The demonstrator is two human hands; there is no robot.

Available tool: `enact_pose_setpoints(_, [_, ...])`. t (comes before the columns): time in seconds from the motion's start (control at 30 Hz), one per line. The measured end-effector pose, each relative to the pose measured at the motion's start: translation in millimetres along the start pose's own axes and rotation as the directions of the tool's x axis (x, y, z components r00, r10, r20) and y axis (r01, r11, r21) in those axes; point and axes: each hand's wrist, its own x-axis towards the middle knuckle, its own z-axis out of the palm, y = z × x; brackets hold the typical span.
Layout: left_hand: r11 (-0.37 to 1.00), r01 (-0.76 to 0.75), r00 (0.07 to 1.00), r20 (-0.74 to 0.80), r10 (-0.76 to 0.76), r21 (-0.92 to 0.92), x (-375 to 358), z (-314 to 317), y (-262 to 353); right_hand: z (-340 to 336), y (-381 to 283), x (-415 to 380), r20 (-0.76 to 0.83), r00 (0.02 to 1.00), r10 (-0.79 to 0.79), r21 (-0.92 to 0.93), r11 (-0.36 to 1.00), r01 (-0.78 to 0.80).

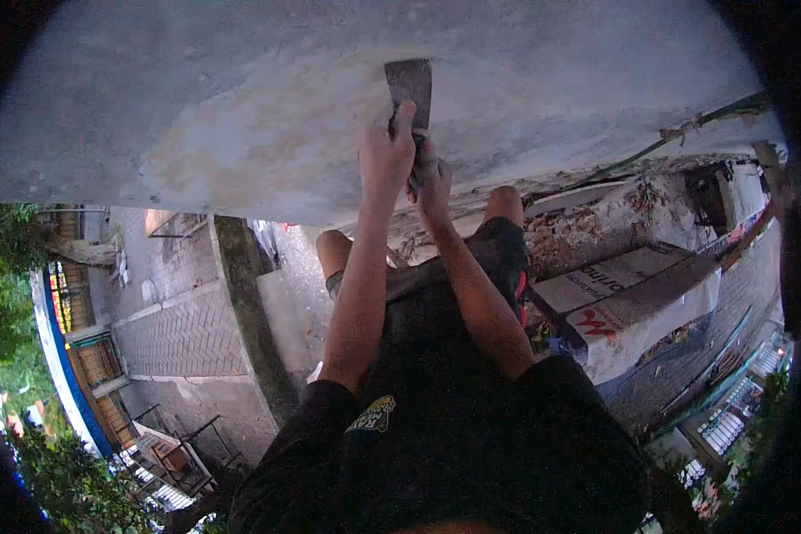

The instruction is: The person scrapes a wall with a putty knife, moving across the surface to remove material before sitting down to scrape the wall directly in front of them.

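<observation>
A putty knife (pixel 409 84) with a wide grey blade lies against the rough, pale plastered wall (pixel 267 116). My left hand (pixel 388 160) is closed on the tool, with the thumb stretched up along the blade. Just below and to the right, my right hand (pixel 431 185) wraps around the handle. Most of the handle is hidden by my fingers. Around the blade the wall surface is patchy, with a lighter, yellowish area to the left.
A large printed box (pixel 627 280) stands to the right, near rubble (pixel 596 222) and a dark cable (pixel 641 147) along the wall's edge. To the left are a concrete ledge (pixel 254 329) and a paved area (pixel 178 334). My knees flank my forearms.
</observation>
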Motion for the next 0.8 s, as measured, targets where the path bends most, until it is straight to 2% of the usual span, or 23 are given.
enact_pose_setpoints(0.1, [0.994, 0.087, 0.996, 0.005, -0.087, -0.07, 1, 5, -17, 5, -8, -6, 0.014, 1.0, 0.024, -0.019, 1.0, -0.024])
enact_pose_setpoints(0.2, [0.949, 0.272, 0.955, 0.162, -0.247, -0.158, -3, -18, 38, 8, -7, -5, 0.03, 1.0, -0.003, -0.009, 1.0, 0.004])
enact_pose_setpoints(0.3, [0.999, -0.014, 1.0, -0.006, 0.014, 0.046, 2, -6, 8, 9, -6, -3, 0.0, 1.0, 0.013, 0.002, 1.0, -0.013])
enact_pose_setpoints(0.4, [0.998, -0.017, 0.999, -0.034, 0.019, 0.057, 1, -6, 11, 10, -14, -6, 0.009, 1.0, 0.028, -0.024, 0.999, -0.028])
enact_pose_setpoints(0.5, [0.985, 0.125, 0.989, 0.097, -0.114, -0.116, 2, -12, 23, 10, -14, -5, 0.026, 0.999, 0.048, 0.004, 0.999, -0.048])
enact_pose_setpoints(0.6, [0.997, -0.052, 0.997, 0.051, 0.049, 0.064, 4, -4, -5, -2, 1, -2, 0.038, 0.999, -0.007, -0.004, 1.0, 0.007])
enact_pose_setpoints(0.63, [0.997, 0.026, 0.997, 0.078, -0.021, -0.069, 3, -3, -5, -3, 7, -1, -0.033, 0.988, -0.148, -0.165, 0.976, 0.141])
enact_pose_setpoints(0.7, [0.926, 0.194, 0.976, 0.164, -0.147, -0.323, -8, 1, 2, -7, 13, -3, -0.102, 0.892, -0.441, -0.492, 0.801, 0.34])
enact_pose_setpoints(0.8, [0.855, 0.12, 0.993, 0.075, -0.096, -0.505, -26, 5, 33, 8, -2, -5, -0.151, 0.729, -0.667, -0.508, 0.685, 0.522])
